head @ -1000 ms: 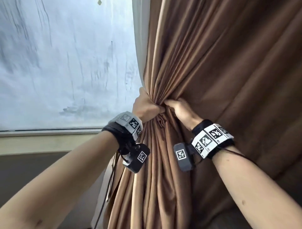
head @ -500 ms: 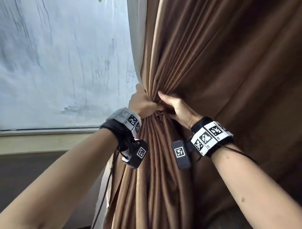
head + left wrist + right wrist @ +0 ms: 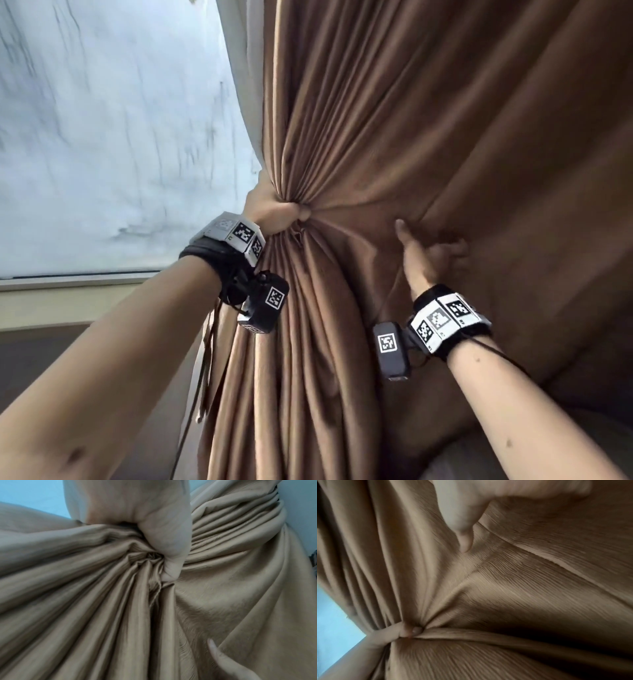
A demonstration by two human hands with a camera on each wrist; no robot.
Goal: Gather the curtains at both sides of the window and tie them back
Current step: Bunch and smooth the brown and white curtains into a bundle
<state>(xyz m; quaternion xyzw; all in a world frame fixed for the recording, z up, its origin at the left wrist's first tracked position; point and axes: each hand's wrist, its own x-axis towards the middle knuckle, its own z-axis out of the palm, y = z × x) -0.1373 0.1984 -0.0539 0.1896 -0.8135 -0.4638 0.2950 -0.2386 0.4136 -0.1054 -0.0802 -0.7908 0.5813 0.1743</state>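
Two forearms reach up from below. Beyond them, the left hand (image 3: pixel 274 214) clenches a tight bunch of the brown curtain (image 3: pixel 428 137) by the window (image 3: pixel 109 137), while the right hand (image 3: pixel 428 255), fingers spread and holding nothing, lies against loose fabric further right. Gathering appears underway on this side; next it likely needs that slack swept into the bunch, then a tie, none visible.

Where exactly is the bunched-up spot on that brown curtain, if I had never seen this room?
Start at the pale window on the left; the brown curtain hangs just right of it. At the curtain's window-side edge, the left hand grips the cloth. That bunch is where all folds fan out from one point, unlike the smoother cloth by the right hand.
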